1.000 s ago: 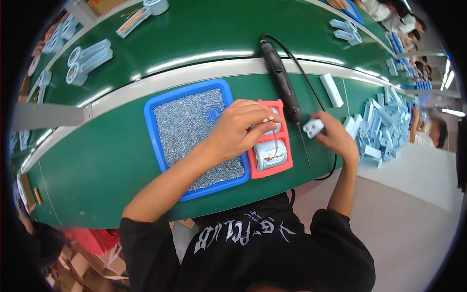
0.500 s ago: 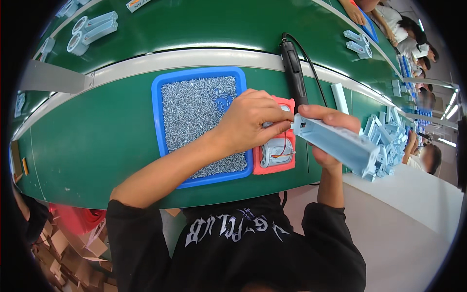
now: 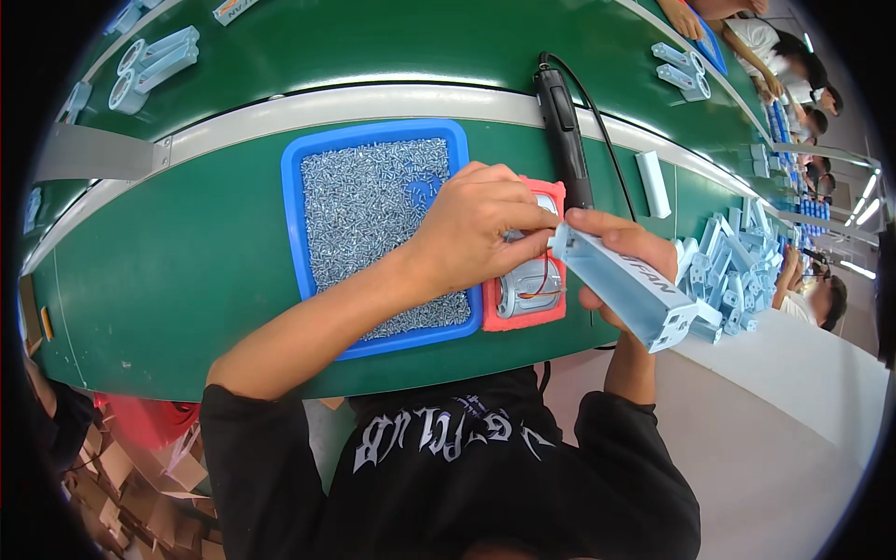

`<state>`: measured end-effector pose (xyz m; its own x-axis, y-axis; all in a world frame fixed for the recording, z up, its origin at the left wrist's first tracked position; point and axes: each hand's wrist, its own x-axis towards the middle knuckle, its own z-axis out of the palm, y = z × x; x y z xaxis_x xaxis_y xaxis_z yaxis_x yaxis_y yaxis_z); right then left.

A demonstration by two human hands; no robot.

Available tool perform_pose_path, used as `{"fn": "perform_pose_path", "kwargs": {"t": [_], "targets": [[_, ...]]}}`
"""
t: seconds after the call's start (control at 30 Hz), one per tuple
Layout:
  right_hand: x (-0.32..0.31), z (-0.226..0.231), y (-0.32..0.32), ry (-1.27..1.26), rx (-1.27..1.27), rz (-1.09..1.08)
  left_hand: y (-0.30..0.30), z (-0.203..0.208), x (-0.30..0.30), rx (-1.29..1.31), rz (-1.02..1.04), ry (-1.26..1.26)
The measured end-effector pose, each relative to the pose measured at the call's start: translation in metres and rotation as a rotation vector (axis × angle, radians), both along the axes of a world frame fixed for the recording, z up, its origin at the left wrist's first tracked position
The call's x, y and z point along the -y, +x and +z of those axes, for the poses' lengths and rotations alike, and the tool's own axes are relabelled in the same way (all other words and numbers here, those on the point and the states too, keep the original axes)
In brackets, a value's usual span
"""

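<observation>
Head view: my right hand [image 3: 644, 247] grips a long, hollow, pale-blue plastic housing [image 3: 611, 282]. My left hand [image 3: 487, 224] pinches thin red wires [image 3: 544, 273] at its left end

It's a single fisheye view from the wearer's head, the left cam of a side-by-side pair, aimed pretty steeply down and a bit forward. The wearer's own black shirt [image 3: 457, 495] fills the bottom, super close to the lens, and the left hand [image 3: 481, 222] and right hand [image 3: 642, 245] land around the middle, fairly near. Beyond them the green table [image 3: 168, 289] runs up and away, and the pale rail [image 3: 373, 105] bows because of the lens. It's wide enough to grab cardboard boxes [image 3: 117, 467] lower left, plus people [image 3: 754, 39] and ceiling lights [image 3: 868, 213] way off right, with a dark round border.
</observation>
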<state>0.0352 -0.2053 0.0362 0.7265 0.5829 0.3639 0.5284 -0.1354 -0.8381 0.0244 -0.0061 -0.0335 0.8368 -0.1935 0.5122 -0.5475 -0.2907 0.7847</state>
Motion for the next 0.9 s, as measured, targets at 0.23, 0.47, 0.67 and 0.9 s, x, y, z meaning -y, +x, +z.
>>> {"fn": "perform_pose_path", "kwargs": {"t": [0.23,0.47,0.67,0.9], "targets": [[0.001,-0.020,0.008,0.045,0.008,-0.101,0.007,-0.002,-0.006,0.049,-0.067,-0.001],[-0.004,-0.022,0.005,-0.318,-0.108,-0.130,0.009,0.012,-0.019,-0.171,-0.063,0.275],[-0.007,-0.002,0.020,-0.493,0.065,-0.030,0.007,0.009,-0.015,-0.065,0.026,0.395],[-0.017,0.015,0.031,-0.590,0.116,0.055,0.008,0.014,-0.015,-0.081,0.054,0.454]]}}
